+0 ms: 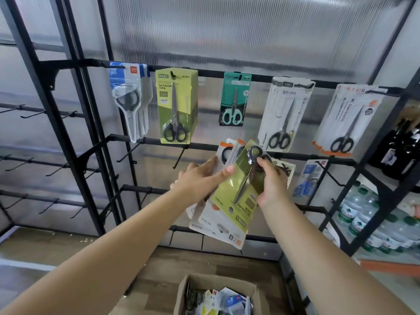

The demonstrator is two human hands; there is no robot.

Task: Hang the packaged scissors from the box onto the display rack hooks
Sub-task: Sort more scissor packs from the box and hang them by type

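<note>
head view: both hands hold a fanned stack of scissor packs in front of the display rack point(261, 77), upside down so the hanging tabs point toward the floor. the right hand point(271, 183) grips the green scissors pack point(236, 192) on top, fingers curled over its right edge and thumb on the black handles. the left hand point(200, 180) supports the white packs point(204, 221) from the left, thumb pressed flat across the front; its other fingers go behind the stack and are hidden. how many packs are in the stack cannot be counted, since they overlap.

on the top bar hang five groups: blue-white packs point(130, 98), green packs point(176, 105), a teal pack point(234, 98), white packs with black-handled scissors point(284, 114), and another white group point(350, 119) at the right. a blue pack point(306, 178) on the second row is half covered by the right hand and stack. the hooks point(179, 158) beside it stand bare.

the cardboard box point(218, 296) sits on the floor below, cut off by the bottom edge; its contents are a jumble too blurred to sort. water bottles point(363, 214) stand at the right, partly behind the rack frame.
</note>
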